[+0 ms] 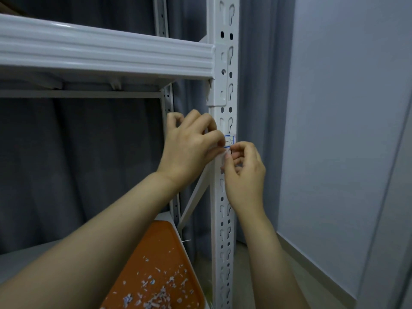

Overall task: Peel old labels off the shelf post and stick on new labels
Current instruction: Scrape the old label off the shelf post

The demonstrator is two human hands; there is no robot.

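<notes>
Pinching label (229, 141) edge with left hand (191, 148); right hand (244, 172) curled just below, grip unclear. Label could tear, leaving scraps on post (224, 241).

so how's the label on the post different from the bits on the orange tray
The label is one whole rectangle with a blue border; the scraps are many small torn bits. The label sits upright on the shelf post, with the left hand and right hand pinching at its edges; the scraps lie loose on the orange tray, lower down. Both look white with some blue.
</notes>
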